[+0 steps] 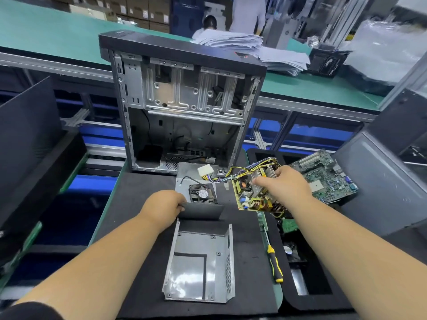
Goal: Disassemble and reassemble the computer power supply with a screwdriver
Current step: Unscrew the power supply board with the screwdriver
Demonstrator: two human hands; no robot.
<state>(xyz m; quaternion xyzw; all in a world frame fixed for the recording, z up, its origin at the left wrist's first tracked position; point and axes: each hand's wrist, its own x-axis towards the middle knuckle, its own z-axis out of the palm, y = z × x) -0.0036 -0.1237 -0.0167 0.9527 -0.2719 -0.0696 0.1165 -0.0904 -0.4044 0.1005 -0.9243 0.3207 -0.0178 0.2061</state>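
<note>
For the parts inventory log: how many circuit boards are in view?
2 clearly: a yellow power-supply board held by the right hand, and a green motherboard right of it. Others may be hidden beneath.

Electronics assembly workshop — green-matted benches (pixel 57 31), stacked cartons (pixel 138 10), an opened computer case (pixel 182 88).

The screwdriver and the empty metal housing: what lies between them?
In the head view, only bare black mat lies between the screwdriver and the housing.

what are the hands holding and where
Right hand grips the power supply circuit board by its heatsink; left hand holds the metal casing at its back wall's edge.
</note>
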